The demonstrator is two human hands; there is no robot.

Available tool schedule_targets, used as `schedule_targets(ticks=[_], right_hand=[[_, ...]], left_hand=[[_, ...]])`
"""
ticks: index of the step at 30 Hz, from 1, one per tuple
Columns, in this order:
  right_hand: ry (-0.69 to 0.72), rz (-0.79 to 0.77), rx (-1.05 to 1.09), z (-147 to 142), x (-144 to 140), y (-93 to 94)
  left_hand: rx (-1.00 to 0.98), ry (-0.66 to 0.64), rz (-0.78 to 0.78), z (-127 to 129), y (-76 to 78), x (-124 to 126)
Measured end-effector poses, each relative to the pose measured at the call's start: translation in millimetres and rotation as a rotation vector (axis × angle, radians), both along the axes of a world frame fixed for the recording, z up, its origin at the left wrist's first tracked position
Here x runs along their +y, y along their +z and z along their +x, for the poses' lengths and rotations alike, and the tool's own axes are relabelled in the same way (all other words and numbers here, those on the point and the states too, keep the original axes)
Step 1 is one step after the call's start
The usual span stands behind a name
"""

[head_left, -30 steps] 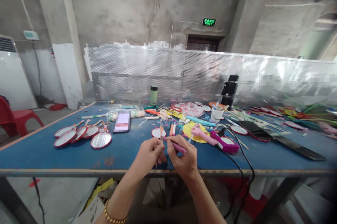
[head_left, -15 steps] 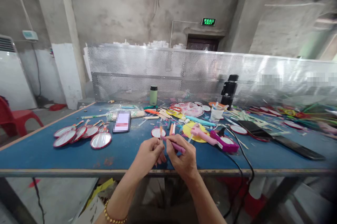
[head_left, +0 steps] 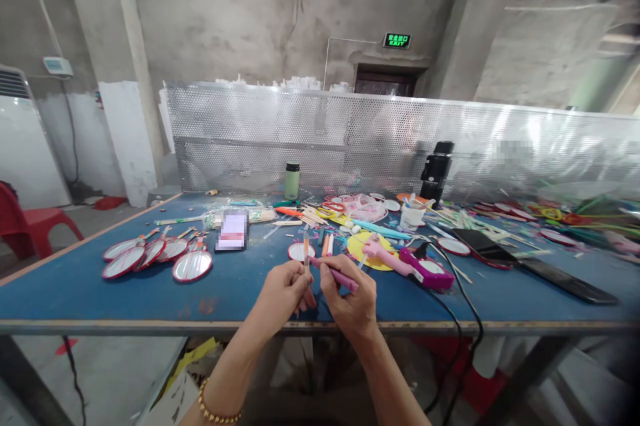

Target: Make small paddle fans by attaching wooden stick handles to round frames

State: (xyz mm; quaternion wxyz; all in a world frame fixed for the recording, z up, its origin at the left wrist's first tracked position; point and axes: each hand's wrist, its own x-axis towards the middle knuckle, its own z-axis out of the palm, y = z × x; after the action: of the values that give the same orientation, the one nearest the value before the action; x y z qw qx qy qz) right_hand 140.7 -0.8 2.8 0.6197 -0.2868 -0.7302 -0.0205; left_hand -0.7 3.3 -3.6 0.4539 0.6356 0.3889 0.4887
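My left hand point(head_left: 285, 289) is closed round a thin flat wooden stick point(head_left: 307, 246), held upright with its upper part coloured orange. My right hand point(head_left: 351, 296) grips a purple marker point(head_left: 343, 277), whose tip points left at the stick; whether they touch I cannot tell. Just behind the stick shows a small white disc with a red rim point(head_left: 297, 252); I cannot tell if the two are joined. Beyond my right hand are an orange marker point(head_left: 331, 245) and a yellow disc point(head_left: 354, 246). A pink and purple hot glue gun point(head_left: 420, 269) lies to the right.
Several red-rimmed white discs on sticks point(head_left: 193, 267) lie at the left, near a phone point(head_left: 233, 231). Behind stand a green bottle point(head_left: 292, 183) and a black flask point(head_left: 436, 173). Black cables point(head_left: 469, 306) hang over the front edge. A long black object point(head_left: 570, 281) lies at the right.
My right hand and the purple marker have shifted slightly to the right. My left hand still holds the stick in nearly the same place.
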Motion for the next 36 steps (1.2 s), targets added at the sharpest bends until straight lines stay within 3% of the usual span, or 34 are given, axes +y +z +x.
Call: schedule_targets(ticks=[36], right_hand=[[-0.019, -0.013, -0.032, 0.6, -2.1, -0.2]], left_hand=[[-0.013, 0.001, -0.005, -0.1, -0.3, 0.5]])
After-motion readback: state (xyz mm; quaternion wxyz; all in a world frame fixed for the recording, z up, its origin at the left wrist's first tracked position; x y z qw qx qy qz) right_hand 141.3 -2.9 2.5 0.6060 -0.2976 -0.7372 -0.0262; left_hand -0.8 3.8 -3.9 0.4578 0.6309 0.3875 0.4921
